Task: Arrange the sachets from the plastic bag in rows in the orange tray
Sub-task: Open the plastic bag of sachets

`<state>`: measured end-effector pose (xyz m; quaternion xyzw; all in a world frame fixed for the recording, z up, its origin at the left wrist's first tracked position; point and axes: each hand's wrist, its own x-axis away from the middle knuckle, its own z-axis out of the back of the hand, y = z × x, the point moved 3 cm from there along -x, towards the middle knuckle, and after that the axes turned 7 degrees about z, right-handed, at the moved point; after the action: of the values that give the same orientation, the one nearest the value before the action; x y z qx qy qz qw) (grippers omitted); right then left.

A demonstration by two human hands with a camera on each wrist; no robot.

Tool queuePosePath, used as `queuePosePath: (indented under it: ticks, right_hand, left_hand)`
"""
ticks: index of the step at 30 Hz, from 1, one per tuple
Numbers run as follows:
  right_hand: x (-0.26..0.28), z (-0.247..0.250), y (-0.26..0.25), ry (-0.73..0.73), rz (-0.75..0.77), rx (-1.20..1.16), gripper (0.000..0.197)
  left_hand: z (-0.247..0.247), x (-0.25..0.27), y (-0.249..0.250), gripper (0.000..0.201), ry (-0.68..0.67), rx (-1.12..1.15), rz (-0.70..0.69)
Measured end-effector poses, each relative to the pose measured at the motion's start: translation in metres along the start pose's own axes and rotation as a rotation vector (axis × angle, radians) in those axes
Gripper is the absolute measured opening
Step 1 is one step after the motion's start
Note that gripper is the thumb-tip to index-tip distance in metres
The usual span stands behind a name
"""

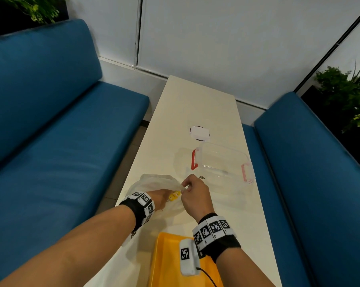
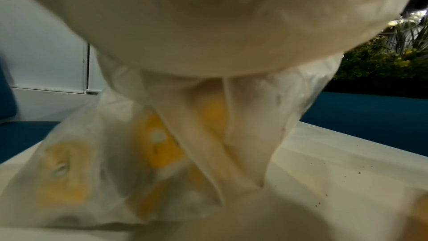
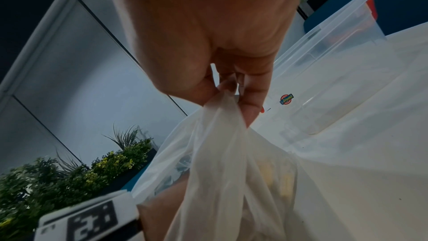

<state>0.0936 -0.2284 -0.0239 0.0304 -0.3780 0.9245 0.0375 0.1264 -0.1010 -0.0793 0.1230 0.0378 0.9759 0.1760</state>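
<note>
The right hand (image 1: 195, 192) pinches the rim of the plastic bag (image 1: 154, 183) between thumb and fingers, lifting it open. The left hand (image 1: 161, 196) reaches inside the bag; its fingers are hidden, so its grip cannot be told. Yellow sachets (image 2: 159, 142) lie in the bag beneath both hands. The orange tray (image 1: 166, 264) sits on the tabletop (image 1: 195, 104) below the right wrist, a clear container (image 1: 222, 160) beyond the right hand

Long cream table (image 1: 197, 104), blue bench seats (image 1: 57, 129) down both sides. Clear lidded container (image 1: 222, 162) with red clips on the table; a small label, apparently reading "Oriental" (image 3: 286, 99), on its side. White round patch (image 1: 199, 133) just beyond it. Leafy plants (image 1: 348, 96) behind the benches.
</note>
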Motion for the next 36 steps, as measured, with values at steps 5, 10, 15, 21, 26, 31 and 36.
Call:
queuePosePath:
  ticks: [5, 10, 15, 21, 26, 31, 36]
  right_hand:
    - [-0.002, 0.0, -0.001, 0.006, -0.011, -0.012, 0.023]
    - [-0.004, -0.001, 0.0, -0.004, -0.028, -0.028, 0.023]
    - [-0.006, -0.001, -0.004, 0.005, -0.025, -0.053, 0.025]
    - [-0.011, 0.008, -0.011, 0.051, -0.023, -0.102, 0.023]
    - [-0.019, 0.012, -0.01, 0.093, -0.046, -0.159, 0.024]
    - [-0.029, 0.014, -0.012, 0.1, -0.067, -0.189, 0.02]
    - [-0.037, 0.013, -0.012, 0.1, -0.086, -0.201, 0.019]
  left_hand:
    - [-0.005, -0.002, -0.003, 0.046, 0.022, 0.047, -0.002]
    - [-0.03, -0.01, -0.008, 0.038, -0.177, 0.214, 0.037]
    - [-0.032, -0.013, -0.013, 0.047, -0.284, 0.468, 0.101]
    - [-0.011, -0.008, -0.017, 0.049, -0.313, 0.701, 0.179]
    - [0.011, 0.002, -0.021, 0.041, -0.229, 0.608, 0.106]
    - [0.033, 0.015, -0.025, 0.033, -0.018, 0.257, -0.029]
    - [0.049, 0.028, -0.034, 0.029, 0.107, 0.311, -0.056]
